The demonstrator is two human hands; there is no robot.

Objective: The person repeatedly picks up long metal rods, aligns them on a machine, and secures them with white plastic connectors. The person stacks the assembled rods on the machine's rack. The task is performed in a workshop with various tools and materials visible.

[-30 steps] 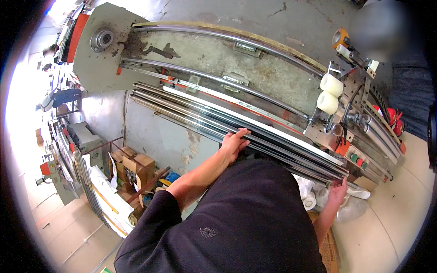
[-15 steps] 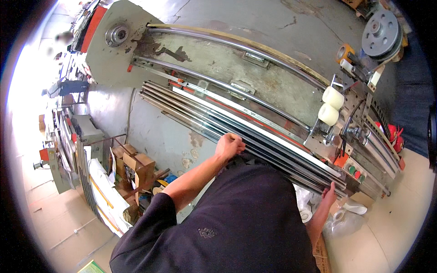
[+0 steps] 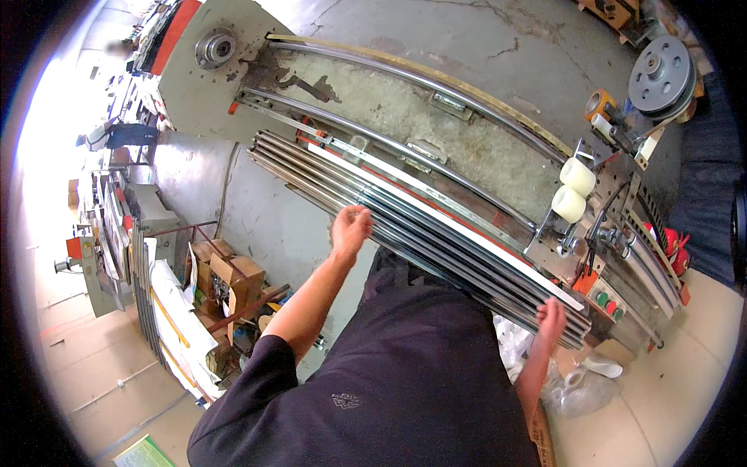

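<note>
A long, shiny grey metal piece with parallel ridges lies slantwise in front of me, from far left to near right. Whether it is one ribbed profile or several bars side by side, I cannot tell. My left hand is at its near edge, left of the middle, with curled fingers. Close to its right end is my right hand, also with bent fingers, over the ridges. Anything inside either hand is hidden. A white strip runs along the far side of the ridges.
Beyond the metal stands a machine bed with steel guide rails. Two white rollers and a push-button box are at its right. A grey pulley wheel stands far right. Cardboard boxes sit at left, plastic bags near right.
My left hand has moved left along the metal's near edge. My right hand has shifted up and left, from the end edge to over the ridges. The view has shifted slightly.
</note>
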